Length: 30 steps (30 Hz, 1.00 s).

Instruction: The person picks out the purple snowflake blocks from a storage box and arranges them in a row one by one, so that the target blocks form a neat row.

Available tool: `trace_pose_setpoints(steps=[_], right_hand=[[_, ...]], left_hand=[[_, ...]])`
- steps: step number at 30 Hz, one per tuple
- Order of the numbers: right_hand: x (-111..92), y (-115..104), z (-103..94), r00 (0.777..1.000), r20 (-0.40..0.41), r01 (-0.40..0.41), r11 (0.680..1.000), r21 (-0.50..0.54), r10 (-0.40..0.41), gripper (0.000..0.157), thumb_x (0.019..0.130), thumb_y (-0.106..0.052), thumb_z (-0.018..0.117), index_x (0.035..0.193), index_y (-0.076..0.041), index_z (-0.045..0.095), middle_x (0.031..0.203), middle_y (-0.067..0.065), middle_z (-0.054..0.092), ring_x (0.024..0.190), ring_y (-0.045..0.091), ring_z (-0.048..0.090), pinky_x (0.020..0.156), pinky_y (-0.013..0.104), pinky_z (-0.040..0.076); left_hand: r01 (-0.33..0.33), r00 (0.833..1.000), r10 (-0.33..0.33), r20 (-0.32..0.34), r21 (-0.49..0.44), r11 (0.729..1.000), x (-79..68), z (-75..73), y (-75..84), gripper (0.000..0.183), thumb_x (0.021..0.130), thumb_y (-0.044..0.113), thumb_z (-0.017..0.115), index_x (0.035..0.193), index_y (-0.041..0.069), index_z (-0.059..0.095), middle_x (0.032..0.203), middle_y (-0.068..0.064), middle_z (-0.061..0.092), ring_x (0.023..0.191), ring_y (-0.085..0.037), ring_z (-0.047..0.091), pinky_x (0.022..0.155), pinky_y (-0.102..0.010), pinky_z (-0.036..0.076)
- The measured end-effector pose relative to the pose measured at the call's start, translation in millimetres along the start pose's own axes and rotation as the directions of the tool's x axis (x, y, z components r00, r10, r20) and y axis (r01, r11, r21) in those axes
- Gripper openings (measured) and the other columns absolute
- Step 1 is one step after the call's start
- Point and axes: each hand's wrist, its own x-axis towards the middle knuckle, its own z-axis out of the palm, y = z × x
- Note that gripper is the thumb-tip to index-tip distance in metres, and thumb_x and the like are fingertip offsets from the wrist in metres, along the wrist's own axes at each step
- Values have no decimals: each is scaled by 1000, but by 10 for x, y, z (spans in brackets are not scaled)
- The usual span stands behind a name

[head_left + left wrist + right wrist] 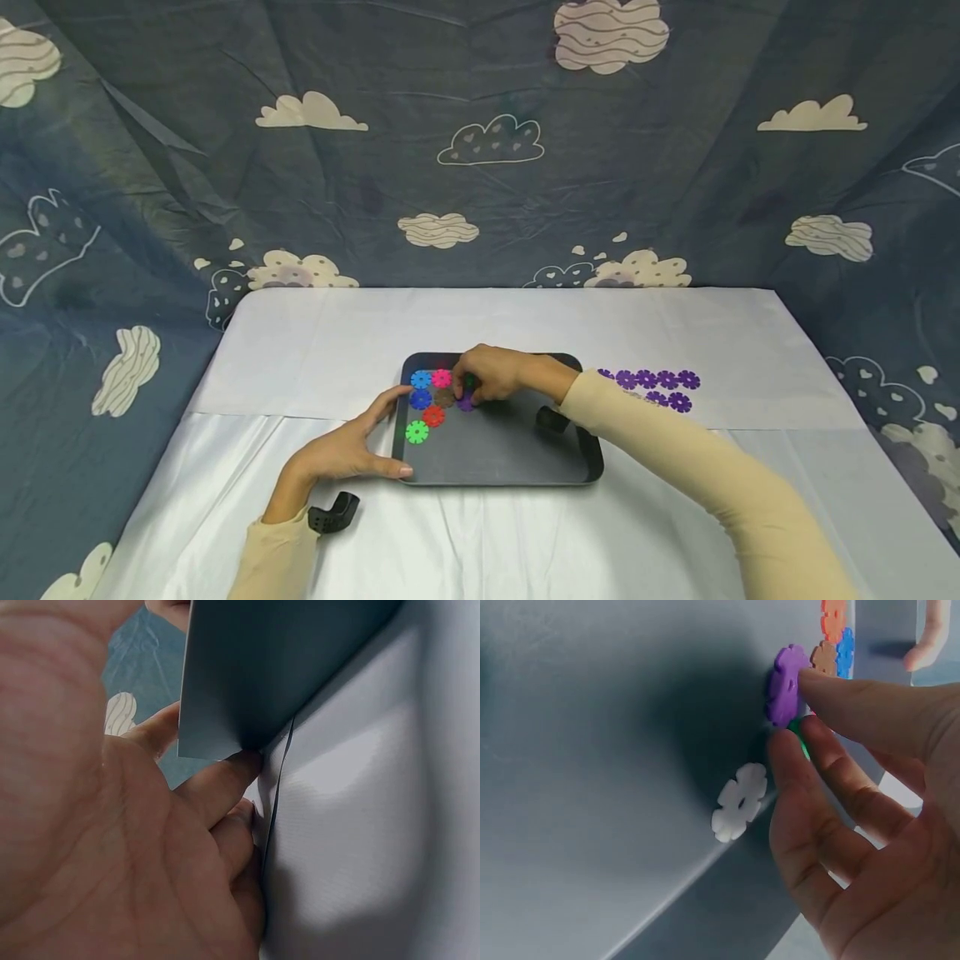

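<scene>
My right hand [493, 372] pinches a purple flower-shaped plastic disc [784, 686] between thumb and index finger, low over a dark grey tray [495, 454]. Beside it at the tray's left part lie more such discs: light blue [421, 379], pink [442, 378], dark blue [421, 399], brown [445, 397], red [433, 416] and bright green [417, 432]. A dark green disc [799, 736] is partly hidden by the fingers. In the right wrist view a white disc [740, 802] lies near the tray wall. My left hand [339, 448], fingers spread, touches the tray's left side.
Several purple discs [667, 380] lie in rows on the white-covered table [300, 350], right of the tray; my right forearm partly covers them. A dark curtain [480, 200] with cloud prints hangs behind the table and along its sides.
</scene>
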Motion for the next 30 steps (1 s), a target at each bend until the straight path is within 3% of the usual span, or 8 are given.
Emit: trace_pose_setpoints(steps=[10, 23, 30], right_hand=[[42, 31, 25, 1000, -12, 5, 1000, 10, -5, 18, 81, -4, 81, 94, -13, 73, 96, -3, 70, 82, 9, 57, 78, 27, 51], [27, 13, 65, 1000, 2, 6, 1000, -10, -6, 17, 80, -4, 82, 89, -15, 72, 97, -2, 67, 84, 10, 56, 77, 27, 50], [13, 2, 66, 1000, 6, 23, 1000, -20, -23, 14, 80, -4, 82, 83, -14, 72, 91, -4, 67, 76, 9, 53, 74, 26, 47]], left_hand=[[-19, 1000, 19, -1, -4, 1000, -4, 5, -9, 114, 77, 37, 88, 160, 26, 11, 166, -24, 7, 153, -47, 6, 115, -73, 13], [-18, 1000, 18, 5, -3, 1000, -2, 7, 10, 113, 78, 36, 88, 160, 25, 11, 166, -23, 8, 153, -47, 6, 115, -73, 13], [-18, 1000, 18, 7, -6, 1000, -8, 3, 4, 113, 78, 36, 87, 161, 24, 11, 166, -24, 6, 152, -47, 5, 115, -73, 13]])
